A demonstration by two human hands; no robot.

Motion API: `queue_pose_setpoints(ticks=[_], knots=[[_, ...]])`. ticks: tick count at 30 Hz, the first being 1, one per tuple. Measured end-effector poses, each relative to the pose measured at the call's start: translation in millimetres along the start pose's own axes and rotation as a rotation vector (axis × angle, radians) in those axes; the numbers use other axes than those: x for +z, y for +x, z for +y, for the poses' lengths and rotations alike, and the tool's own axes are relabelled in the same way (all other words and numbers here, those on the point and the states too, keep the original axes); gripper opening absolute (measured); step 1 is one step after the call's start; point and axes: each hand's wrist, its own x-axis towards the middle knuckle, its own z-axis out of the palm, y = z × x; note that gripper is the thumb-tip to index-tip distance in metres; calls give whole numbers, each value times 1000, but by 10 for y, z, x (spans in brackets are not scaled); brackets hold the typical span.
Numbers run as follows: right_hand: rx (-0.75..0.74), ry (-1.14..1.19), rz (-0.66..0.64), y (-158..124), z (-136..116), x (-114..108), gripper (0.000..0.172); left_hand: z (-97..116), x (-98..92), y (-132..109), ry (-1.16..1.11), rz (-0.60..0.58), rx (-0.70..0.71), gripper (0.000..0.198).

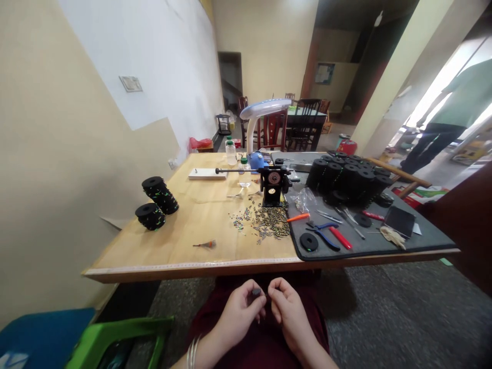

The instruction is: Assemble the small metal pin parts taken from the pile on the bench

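My left hand (243, 306) is above my lap, just below the table's front edge, its fingers closed around a small dark grey piece (256, 292). Beside it, my right hand (286, 303) is pinched, thumb against forefinger. Whatever is between those fingertips, if anything, is too small to make out. A narrow gap separates the two hands. Nearest on the table are a pile of small brass-coloured metal parts (273, 221), scattered tiny bright bits (241, 223) and a small brush-like piece with orange (207, 244). Behind the pile stands a black hand-cranked winder (272, 187) with a long rod.
Black foam spools stand at left (149, 216) and in a large cluster (346, 177) at right. The grey mat (361, 246) bears blue-handled pliers (326, 236), a red-handled tool (341, 238) and tweezers. A lamp (265, 107) rises behind. A person (446, 118) stands at far right.
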Motion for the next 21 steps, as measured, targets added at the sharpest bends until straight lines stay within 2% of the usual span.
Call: queue_pose_setpoints(ticks=[11, 21], knots=[[-35, -27, -18, 6, 27, -44, 38, 101, -10, -6, -90, 9, -34, 15], [-22, -15, -48, -3, 17, -20, 41, 7, -19, 24, -5, -6, -18, 6]])
